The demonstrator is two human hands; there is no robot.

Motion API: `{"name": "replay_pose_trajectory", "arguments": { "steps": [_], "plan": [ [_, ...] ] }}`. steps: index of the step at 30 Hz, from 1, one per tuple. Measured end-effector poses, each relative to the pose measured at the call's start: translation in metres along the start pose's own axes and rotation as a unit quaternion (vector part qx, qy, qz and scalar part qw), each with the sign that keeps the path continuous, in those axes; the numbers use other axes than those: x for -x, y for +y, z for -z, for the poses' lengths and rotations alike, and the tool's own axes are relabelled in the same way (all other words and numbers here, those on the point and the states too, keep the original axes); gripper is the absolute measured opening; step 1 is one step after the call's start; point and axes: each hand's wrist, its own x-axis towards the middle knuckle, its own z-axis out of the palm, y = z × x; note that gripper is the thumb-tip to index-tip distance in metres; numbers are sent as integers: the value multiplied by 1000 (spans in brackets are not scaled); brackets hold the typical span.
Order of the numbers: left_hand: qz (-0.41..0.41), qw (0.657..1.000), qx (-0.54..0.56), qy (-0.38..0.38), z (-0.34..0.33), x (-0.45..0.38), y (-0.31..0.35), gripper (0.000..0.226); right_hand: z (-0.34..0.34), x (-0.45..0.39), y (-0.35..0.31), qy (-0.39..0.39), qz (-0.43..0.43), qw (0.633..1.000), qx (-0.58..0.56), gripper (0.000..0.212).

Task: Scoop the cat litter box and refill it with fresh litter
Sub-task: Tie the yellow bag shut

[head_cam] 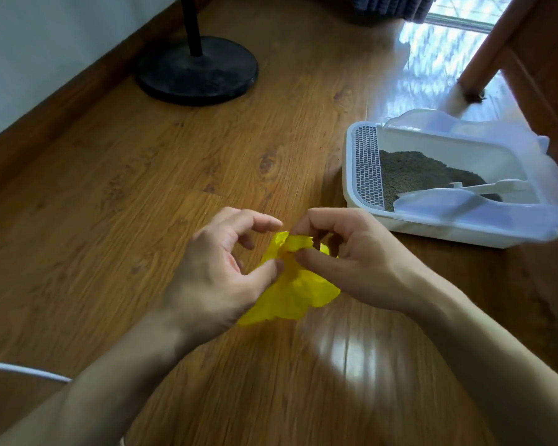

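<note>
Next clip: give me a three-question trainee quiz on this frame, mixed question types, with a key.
1. True or false: the scoop lies inside the litter box.
2. What do the left hand and the right hand hold between them?
A. a yellow plastic bag
B. a white scoop
C. a brush
3. Fill in: the round black stand base sits on the wooden ____.

Key:
1. True; it rests on the grey litter.
2. A; both hands pinch its crumpled top.
3. floor
</note>
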Motion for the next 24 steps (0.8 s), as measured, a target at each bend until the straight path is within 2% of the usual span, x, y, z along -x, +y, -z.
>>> {"name": "replay_pose_trajectory", "arguments": {
  "steps": [4,7,10,16,24],
  "plan": [
    [-38,998,45,-12,-9,0,2,23,4,0,-7,-4,53,994,101,14],
    [-36,998,59,-2,-12,1,1,9,0,0,-6,25,76,990,115,10],
    [-27,999,24,20,-11,-1,-4,4,-3,-2,6,48,72,989,118,10],
    [-10,999,17,34,-14,-4,-5,5,-14,0,26,55,0,998,8,14],
    [-8,999,19,27,-11,-24,-9,10,-12,-19,36,79,3,995,-59,19]
  ]
}}
